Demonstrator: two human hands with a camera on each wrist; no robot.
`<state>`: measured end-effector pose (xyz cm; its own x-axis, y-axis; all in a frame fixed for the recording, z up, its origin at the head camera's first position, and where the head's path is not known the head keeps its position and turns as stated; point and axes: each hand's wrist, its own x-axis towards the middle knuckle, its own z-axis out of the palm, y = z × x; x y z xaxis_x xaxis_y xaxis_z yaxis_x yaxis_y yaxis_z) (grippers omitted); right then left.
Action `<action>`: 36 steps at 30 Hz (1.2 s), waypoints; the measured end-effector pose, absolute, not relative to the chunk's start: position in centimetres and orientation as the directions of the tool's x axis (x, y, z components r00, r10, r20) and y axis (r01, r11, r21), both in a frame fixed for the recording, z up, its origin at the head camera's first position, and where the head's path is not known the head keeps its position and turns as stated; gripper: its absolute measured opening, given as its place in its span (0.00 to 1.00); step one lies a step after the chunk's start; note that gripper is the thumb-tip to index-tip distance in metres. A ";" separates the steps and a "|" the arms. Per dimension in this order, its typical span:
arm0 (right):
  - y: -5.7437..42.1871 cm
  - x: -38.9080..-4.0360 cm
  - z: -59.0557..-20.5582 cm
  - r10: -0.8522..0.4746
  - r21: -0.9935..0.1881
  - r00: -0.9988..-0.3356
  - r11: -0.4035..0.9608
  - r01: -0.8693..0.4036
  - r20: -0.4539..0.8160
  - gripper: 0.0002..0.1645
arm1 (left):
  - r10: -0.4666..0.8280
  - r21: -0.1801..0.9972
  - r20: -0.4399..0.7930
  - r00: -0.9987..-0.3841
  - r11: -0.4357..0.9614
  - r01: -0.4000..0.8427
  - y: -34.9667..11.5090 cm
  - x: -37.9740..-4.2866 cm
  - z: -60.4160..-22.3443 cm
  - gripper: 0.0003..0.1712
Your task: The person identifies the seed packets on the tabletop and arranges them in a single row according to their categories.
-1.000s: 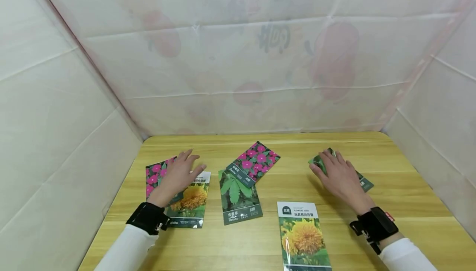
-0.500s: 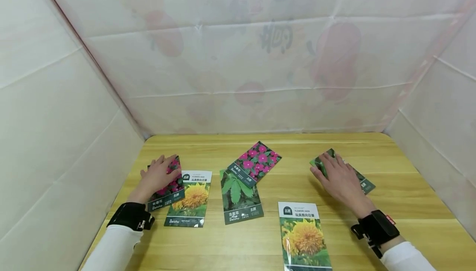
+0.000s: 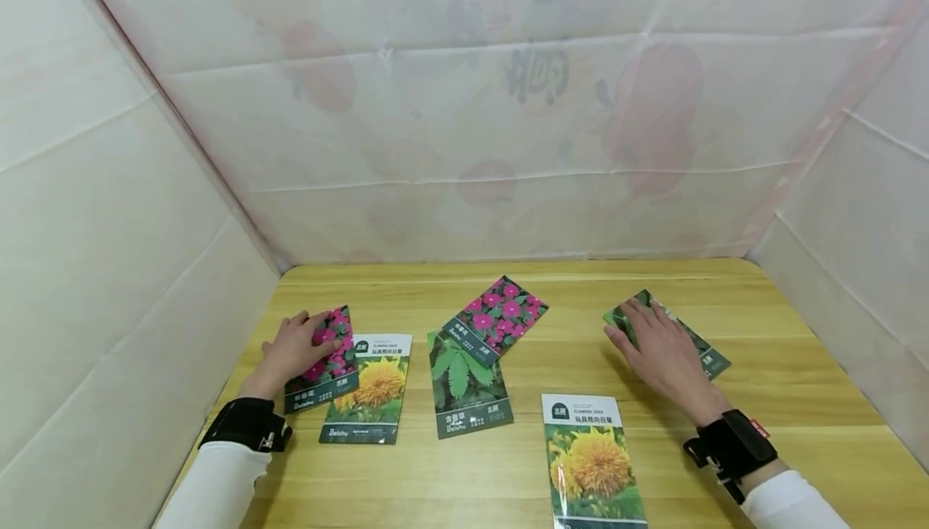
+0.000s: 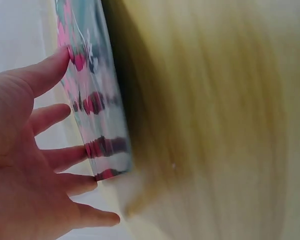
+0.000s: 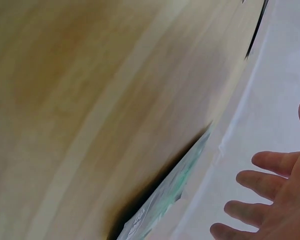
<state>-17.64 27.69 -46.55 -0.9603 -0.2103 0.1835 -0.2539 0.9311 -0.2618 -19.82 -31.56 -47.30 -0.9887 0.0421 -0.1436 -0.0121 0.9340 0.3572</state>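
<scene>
My left hand [image 3: 281,358] lies over the left side of a seed packet with pink flowers [image 3: 338,362], fingers spread. The left wrist view has the thumb on the packet's glossy face and the other fingertips at its edge. That packet overlaps a yellow sunflower seed packet [image 3: 379,392]. On the right, my right hand [image 3: 664,356] hovers with fingers extended over a green seed packet [image 3: 714,361], hiding part of it. The right wrist view shows a gap between these fingers and the green packet [image 5: 165,197].
Mid-table, another pink-flower packet [image 3: 501,315] overlaps the top of a green-leaf packet [image 3: 470,392]. A second sunflower packet [image 3: 595,464] lies near the front edge, cut off by the frame. Pale fabric walls [image 3: 450,126] enclose the wooden table [image 3: 435,481] at the back and sides.
My left hand has moved left off the sunflower packet, uncovering it, and onto the left side of the pink-flower packet. The right hand has stayed nearly still.
</scene>
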 end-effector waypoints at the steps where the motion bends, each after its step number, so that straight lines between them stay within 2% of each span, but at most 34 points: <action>1: 27.7 -17.6 -46.5 -0.211 -0.262 -0.960 0.931 -0.255 0.185 0.42 | 0.047 0.359 -0.129 -0.990 0.933 -0.002 -31.6 -19.8 -47.4 0.40; 10: 27.7 -17.7 -46.8 -0.201 -0.254 -0.959 0.935 -0.249 0.198 0.43 | 0.030 0.432 -0.006 -1.000 0.902 0.024 -31.7 -20.3 -47.4 0.45; 13: 27.7 -17.7 -46.9 -0.198 -0.244 -0.961 0.939 -0.243 0.195 0.43 | 0.025 0.460 0.069 -0.997 0.886 0.054 -31.9 -20.5 -47.4 0.41; 18: 27.6 -17.6 -46.8 -0.200 -0.234 -0.958 0.940 -0.247 0.207 0.42 | 0.029 0.492 0.137 -0.990 0.865 0.094 -32.6 -20.7 -47.3 0.30; 22: 27.5 -17.4 -46.9 -0.211 -0.231 -0.948 0.936 -0.266 0.237 0.41 | 0.046 0.565 0.107 -0.993 0.819 0.099 -33.2 -20.5 -46.8 0.22; 25: 27.3 -17.4 -46.9 -0.223 -0.233 -0.939 0.930 -0.285 0.262 0.40 | 0.049 0.665 0.051 -0.997 0.744 0.071 -33.5 -20.1 -46.1 0.20; 30: 26.7 -17.4 -46.9 -0.238 -0.255 -0.935 0.917 -0.306 0.264 0.39 | 0.054 0.820 -0.032 -0.998 0.572 0.005 -33.3 -19.7 -44.9 0.21; 36: 25.1 -17.3 -46.3 -0.257 -0.265 -0.942 0.913 -0.309 0.215 0.41 | 0.051 0.896 -0.079 -0.996 0.442 -0.048 -32.2 -19.5 -44.0 0.24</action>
